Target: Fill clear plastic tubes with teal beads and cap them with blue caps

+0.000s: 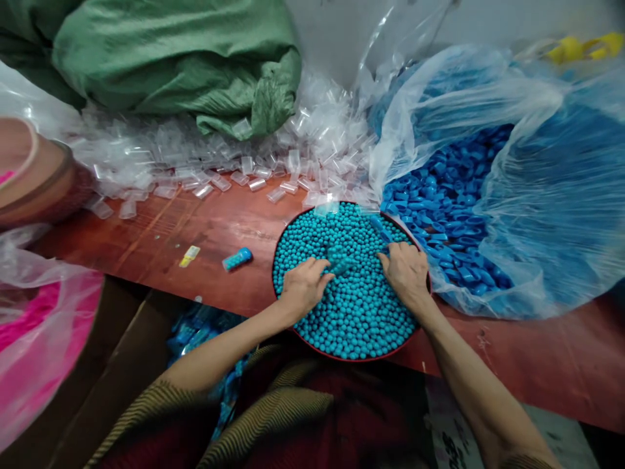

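Note:
A round dark-red tray point(274, 286) full of small teal balls point(356, 312) sits at the table's front edge. Over its left part is my left hand point(305, 285), thumb and fingers closed on a clear tube point(336, 257) with teal balls in and around it, blurred. My right hand point(406, 270) is at the tray's right side, its fingers pinched near a blue cap point(381, 228). A filled tube with a blue cap point(237, 259) lies on the table left of the tray.
Clear empty tubes point(209, 150) lie heaped along the back, under a green sack point(180, 58). A plastic bag of blue caps point(449, 208) stands right. At left are a pink-brown bowl point(43, 176), a bag of pink pieces point(43, 339) and a small yellow-and-clear piece point(189, 256).

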The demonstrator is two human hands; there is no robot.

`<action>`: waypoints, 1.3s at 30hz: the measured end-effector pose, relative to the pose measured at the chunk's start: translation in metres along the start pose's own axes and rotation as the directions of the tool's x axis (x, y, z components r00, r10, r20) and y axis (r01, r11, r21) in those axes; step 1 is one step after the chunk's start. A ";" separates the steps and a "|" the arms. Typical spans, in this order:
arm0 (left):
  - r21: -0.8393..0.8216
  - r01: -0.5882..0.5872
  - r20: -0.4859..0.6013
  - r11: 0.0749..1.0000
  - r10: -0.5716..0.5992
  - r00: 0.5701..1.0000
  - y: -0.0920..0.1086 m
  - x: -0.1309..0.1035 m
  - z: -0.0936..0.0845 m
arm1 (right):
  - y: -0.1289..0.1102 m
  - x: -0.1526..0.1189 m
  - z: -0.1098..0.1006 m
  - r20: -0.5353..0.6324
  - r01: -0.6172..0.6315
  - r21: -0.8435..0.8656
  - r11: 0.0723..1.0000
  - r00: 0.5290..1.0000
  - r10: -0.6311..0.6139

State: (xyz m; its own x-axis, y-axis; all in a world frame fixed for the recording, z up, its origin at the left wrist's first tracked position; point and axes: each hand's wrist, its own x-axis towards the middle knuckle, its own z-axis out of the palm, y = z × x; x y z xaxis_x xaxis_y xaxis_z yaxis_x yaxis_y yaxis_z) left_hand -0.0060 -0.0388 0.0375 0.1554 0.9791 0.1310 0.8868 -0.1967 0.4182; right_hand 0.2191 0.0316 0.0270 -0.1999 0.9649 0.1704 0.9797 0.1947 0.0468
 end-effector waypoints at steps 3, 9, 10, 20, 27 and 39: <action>0.036 0.023 0.106 0.999 -0.026 0.994 0.016 0.010 0.014 | -0.005 -0.004 0.000 -0.092 0.103 0.139 0.985 0.992 -0.091; 0.074 0.103 0.146 0.992 -0.113 0.983 0.026 0.019 0.020 | -0.030 -0.013 0.004 -0.126 0.393 0.414 0.821 0.918 -0.376; 0.080 0.113 0.151 0.990 -0.125 0.981 0.027 0.019 0.021 | -0.031 -0.014 0.005 -0.118 0.422 0.440 0.793 0.902 -0.414; -0.211 -0.001 0.150 0.977 0.033 0.988 0.015 0.026 0.015 | 0.000 -0.015 0.003 -0.006 0.249 0.563 0.788 0.955 -0.298; -0.439 0.060 0.228 0.896 0.046 0.972 0.005 0.030 0.007 | -0.027 -0.017 -0.017 0.052 0.131 0.788 0.602 0.960 -0.277; -0.797 0.222 0.287 0.562 0.030 0.957 0.012 0.028 0.014 | -0.038 -0.019 -0.017 0.129 -0.082 0.927 0.366 0.986 -0.106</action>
State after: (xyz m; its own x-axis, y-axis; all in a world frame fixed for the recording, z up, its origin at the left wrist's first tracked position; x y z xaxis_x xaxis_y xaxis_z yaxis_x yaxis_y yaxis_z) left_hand 0.0149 -0.0132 0.0340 0.3002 0.9462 -0.1205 0.1864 0.0657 0.9803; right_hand 0.1854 0.0034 0.0385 -0.2992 0.9535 0.0364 0.3858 0.1558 -0.9093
